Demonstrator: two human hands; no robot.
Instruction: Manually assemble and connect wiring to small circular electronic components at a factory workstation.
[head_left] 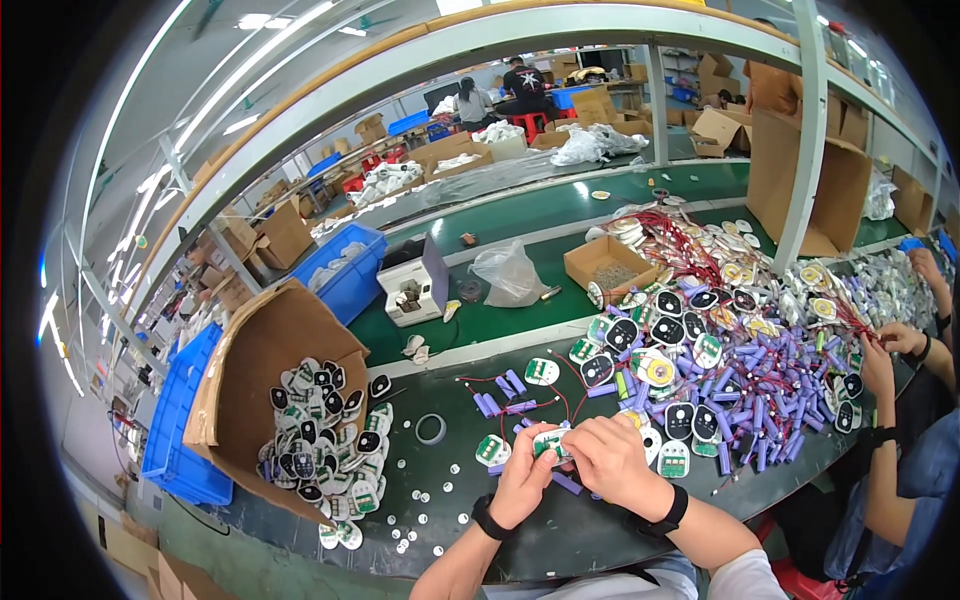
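Note:
My left hand point(522, 482) grips a small white rounded housing with a green circuit board point(549, 443) at its edge. Closed over the same housing from the right, the fingers of my right hand point(615, 462) pinch at the board; what sits between them is hidden. Purple battery cells point(488, 404) with red wires lie just beyond my hands. Beside my left hand is another white housing with a green board point(492, 450). Near my right hand lie black-faced housings point(679, 420) and a green-board housing point(673, 460).
A large heap of purple cells point(765, 385) spreads to the right, where another person's hands point(890, 345) work. At left, a tipped cardboard box point(235, 375) spills housings. A tape ring point(431, 429), small white discs point(421, 497), a parts box point(610, 268) and a white machine point(412, 285) are around.

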